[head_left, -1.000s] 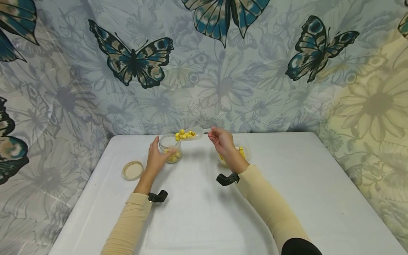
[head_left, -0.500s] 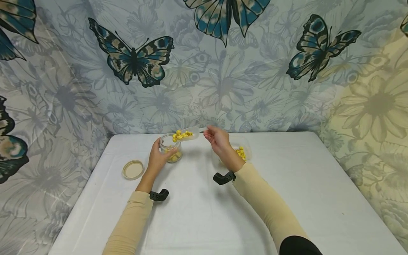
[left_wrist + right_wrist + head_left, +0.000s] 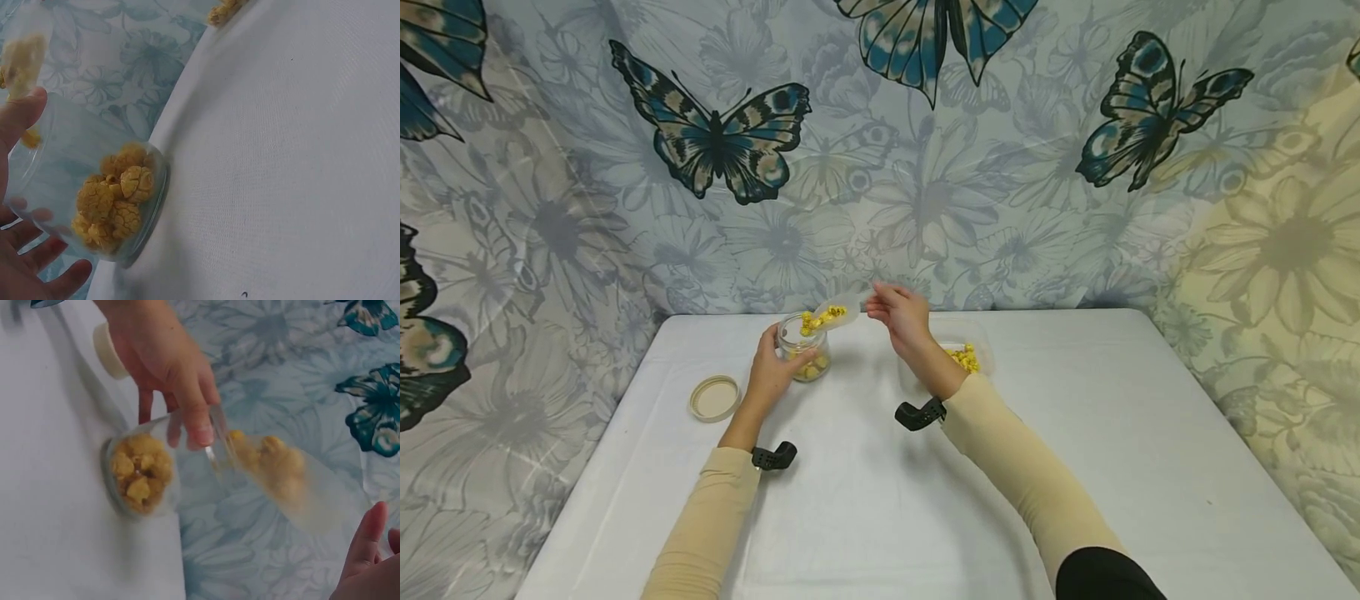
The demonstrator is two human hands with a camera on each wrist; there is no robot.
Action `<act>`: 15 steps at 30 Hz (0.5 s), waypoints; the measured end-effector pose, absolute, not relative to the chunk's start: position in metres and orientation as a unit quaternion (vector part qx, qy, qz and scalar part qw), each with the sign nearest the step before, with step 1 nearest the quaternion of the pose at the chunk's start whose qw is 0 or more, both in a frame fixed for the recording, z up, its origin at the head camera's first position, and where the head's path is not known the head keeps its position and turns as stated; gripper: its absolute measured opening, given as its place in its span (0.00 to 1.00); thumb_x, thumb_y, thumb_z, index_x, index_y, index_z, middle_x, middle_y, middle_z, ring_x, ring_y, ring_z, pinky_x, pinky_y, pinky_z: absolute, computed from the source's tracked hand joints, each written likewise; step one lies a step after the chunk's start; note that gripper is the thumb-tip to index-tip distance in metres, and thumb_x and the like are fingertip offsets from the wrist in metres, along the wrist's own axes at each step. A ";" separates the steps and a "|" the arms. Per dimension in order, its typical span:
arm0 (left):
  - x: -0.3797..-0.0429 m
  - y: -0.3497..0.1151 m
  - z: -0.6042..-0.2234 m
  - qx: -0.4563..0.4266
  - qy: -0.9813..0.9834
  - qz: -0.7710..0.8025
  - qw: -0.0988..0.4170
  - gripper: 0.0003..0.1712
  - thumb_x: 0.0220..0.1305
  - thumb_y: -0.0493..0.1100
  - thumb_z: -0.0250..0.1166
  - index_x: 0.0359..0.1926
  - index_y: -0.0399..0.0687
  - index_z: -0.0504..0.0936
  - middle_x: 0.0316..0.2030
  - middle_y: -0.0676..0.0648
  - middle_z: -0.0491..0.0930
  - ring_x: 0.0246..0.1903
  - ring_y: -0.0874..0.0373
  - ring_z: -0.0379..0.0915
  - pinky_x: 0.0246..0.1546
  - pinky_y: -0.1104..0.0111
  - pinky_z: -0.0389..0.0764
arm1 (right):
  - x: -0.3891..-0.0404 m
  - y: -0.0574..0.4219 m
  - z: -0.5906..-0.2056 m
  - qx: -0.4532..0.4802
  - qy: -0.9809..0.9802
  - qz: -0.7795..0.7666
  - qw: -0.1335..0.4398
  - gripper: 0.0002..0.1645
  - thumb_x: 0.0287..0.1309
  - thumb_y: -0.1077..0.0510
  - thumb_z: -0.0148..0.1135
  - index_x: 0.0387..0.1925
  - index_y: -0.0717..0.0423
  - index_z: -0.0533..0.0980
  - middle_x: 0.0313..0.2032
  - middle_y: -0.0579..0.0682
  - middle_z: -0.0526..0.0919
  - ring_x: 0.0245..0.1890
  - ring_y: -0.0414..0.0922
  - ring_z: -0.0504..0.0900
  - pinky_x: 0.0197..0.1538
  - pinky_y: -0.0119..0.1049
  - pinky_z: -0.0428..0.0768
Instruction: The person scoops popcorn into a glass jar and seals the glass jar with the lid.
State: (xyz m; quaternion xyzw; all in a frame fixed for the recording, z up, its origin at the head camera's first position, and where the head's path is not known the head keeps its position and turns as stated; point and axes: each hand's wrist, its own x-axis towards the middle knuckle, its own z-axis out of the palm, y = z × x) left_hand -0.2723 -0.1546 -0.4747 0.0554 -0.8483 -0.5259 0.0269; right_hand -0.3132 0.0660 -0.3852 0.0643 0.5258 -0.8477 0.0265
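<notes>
My left hand [image 3: 767,375] grips a clear glass jar [image 3: 69,134] around its side, thumb near the rim. Popcorn [image 3: 112,203] in yellow clumps covers the bottom of the jar, which stands upright on the table. With my right hand [image 3: 908,323] I pinch the handle end of a translucent scoop [image 3: 848,307]. It carries more yellow popcorn [image 3: 823,318] and tilts down, its front edge over the jar's mouth. In the right wrist view, the scoop [image 3: 319,500] overlaps the jar's rim beside the left thumb.
Left of the jar lies a round cream-coloured lid [image 3: 693,402]. A clear container [image 3: 910,379] holding yellow popcorn [image 3: 966,358] stands behind my right forearm. White cloth covers the table [image 3: 850,500], and a butterfly-print curtain [image 3: 925,208] hangs close behind its far edge.
My right hand has moved left and slightly up, bringing the scoop over the jar's mouth and tilting it more steeply. The left hand keeps its hold on the jar.
</notes>
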 end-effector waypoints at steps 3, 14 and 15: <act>-0.273 -0.156 -0.477 0.052 -0.846 -0.530 0.031 0.57 0.54 0.64 0.70 0.74 0.46 0.51 0.71 0.40 0.58 0.72 0.44 0.52 0.73 0.47 0.55 | -0.312 0.061 -0.379 0.039 0.548 -0.835 0.006 0.06 0.63 0.62 0.62 0.37 0.64 0.76 0.20 0.48 0.81 0.18 0.37 0.81 0.28 0.27 0.83; -0.274 -0.157 -0.477 0.041 -0.846 -0.531 0.034 0.54 0.57 0.61 0.69 0.74 0.45 0.52 0.70 0.37 0.59 0.71 0.42 0.54 0.72 0.47 0.56 | -0.312 0.059 -0.373 0.012 0.564 -0.825 -0.009 0.06 0.61 0.60 0.65 0.32 0.61 0.78 0.19 0.49 0.81 0.17 0.39 0.80 0.25 0.28 0.83; -0.274 -0.156 -0.476 0.040 -0.846 -0.531 0.034 0.54 0.57 0.61 0.69 0.74 0.45 0.52 0.70 0.37 0.59 0.71 0.42 0.54 0.72 0.47 0.56 | -0.313 0.061 -0.374 0.016 0.564 -0.826 -0.007 0.06 0.62 0.61 0.64 0.32 0.61 0.78 0.19 0.49 0.80 0.17 0.39 0.80 0.25 0.28 0.82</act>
